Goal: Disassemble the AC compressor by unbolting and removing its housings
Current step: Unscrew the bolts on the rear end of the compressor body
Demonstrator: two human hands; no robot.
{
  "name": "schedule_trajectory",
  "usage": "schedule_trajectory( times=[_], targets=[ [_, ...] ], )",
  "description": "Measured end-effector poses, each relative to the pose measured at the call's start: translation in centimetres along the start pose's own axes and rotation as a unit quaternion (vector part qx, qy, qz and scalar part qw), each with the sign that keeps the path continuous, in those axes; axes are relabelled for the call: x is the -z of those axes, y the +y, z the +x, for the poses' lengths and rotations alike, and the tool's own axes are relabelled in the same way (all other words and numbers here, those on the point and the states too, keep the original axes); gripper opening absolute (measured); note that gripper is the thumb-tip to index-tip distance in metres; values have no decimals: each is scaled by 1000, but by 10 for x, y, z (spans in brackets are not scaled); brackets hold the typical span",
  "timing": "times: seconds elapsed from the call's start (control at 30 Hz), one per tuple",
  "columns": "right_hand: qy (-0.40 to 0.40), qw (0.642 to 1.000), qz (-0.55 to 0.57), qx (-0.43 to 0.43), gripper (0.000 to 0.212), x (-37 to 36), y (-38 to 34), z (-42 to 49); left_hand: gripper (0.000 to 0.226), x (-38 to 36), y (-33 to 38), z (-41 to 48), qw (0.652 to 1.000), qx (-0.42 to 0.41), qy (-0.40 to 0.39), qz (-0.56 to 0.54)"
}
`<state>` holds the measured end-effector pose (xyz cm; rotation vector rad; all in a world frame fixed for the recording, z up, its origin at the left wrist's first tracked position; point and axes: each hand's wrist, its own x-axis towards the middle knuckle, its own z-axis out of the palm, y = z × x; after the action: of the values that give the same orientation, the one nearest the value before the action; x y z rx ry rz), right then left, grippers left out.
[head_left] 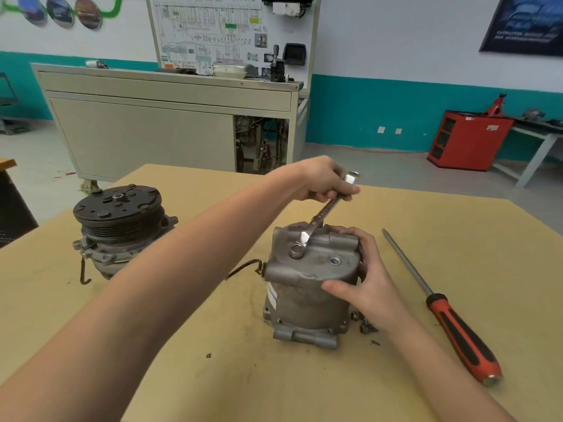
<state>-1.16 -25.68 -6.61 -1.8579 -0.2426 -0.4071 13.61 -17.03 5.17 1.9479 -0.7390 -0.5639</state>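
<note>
A grey metal compressor body (304,296) stands upright in the middle of the table. My left hand (320,179) reaches across and grips the far end of a steel wrench (323,213). The wrench's ring end sits on a bolt on the top housing (323,257). My right hand (365,275) holds the body's right side, thumb on the front and fingers wrapped over the top edge. A second compressor part with a black pulley and clutch (117,208) stands at the left of the table.
A long screwdriver with a red and black handle (451,318) lies on the table (213,391) to the right. A few loose bolts (365,325) lie by the body's right base. A grey cabinet (152,132) and a red tool cabinet (466,141) stand behind.
</note>
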Motion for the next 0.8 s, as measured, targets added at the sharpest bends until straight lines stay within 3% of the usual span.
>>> schedule_trajectory(
  times=[0.2,0.3,0.47,0.6,0.73,0.8],
  targets=[
    [-3,1000,7,-7,73,-1,-5,1,17,36,-52,-28,968,-22,170,-183],
    [-3,1000,6,-1,74,-1,-4,1,11,37,-75,-59,921,-38,262,-285],
    [-3,1000,3,3,70,1,-2,1,7,34,-96,-126,835,-29,326,-443],
    [-2,1000,19,-1,71,1,-1,2,11,14,-97,-185,840,-93,360,-394],
    [-3,999,33,0,75,0,-2,1,17,-30,-86,-227,877,-217,384,-190],
    [-2,999,32,-4,74,-1,-3,1,16,-49,-71,-237,895,-272,342,-90]
  ],
)
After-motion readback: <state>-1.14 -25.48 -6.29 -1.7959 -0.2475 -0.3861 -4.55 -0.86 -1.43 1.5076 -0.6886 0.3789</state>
